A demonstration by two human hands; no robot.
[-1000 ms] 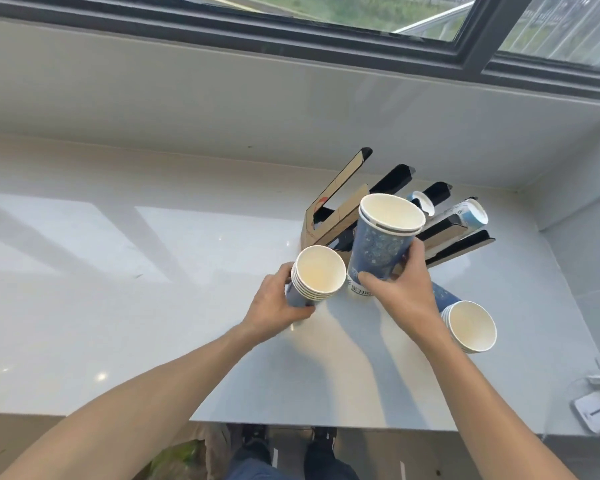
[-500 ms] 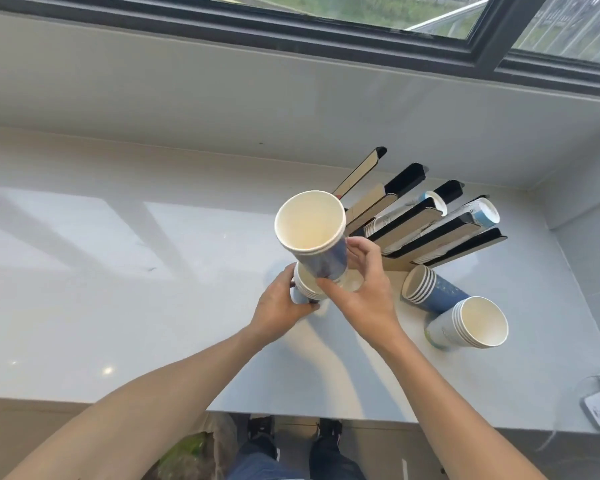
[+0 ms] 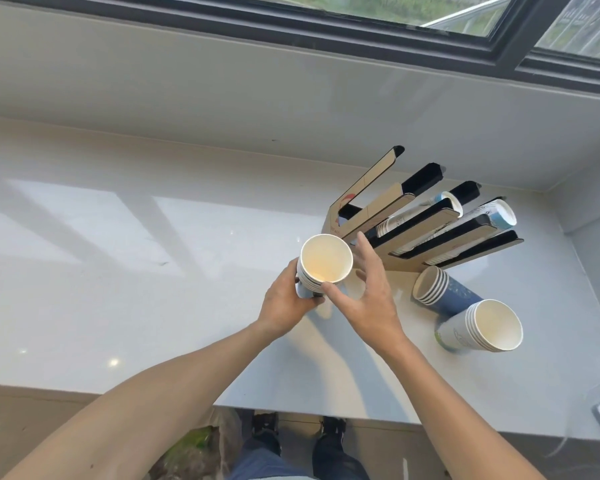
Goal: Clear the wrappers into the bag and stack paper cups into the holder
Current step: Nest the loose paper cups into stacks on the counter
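- Now, left hand (image 3: 284,303): fingers wrapped round a nested stack of paper cups (image 3: 324,263), held mouth-up just above the tabletop (image 3: 118,271).
- Right hand (image 3: 364,299): fingers spread wide, holding nothing; thumb touching the stack's side, palm just beside it.
- Judgement: square the rims first, then steady the stack with both hands and slide it base-first into a free slot of the holder (image 3: 413,220), matching the slot's tilt.
- Right of the holder: a lying stack (image 3: 444,292) and a second stack (image 3: 482,327) rest on the tabletop, near each other.
- Hard to tell: which slots are free and the cup count. No wrappers visible; a greenish shape at the bottom edge may be the bag, uncertain.
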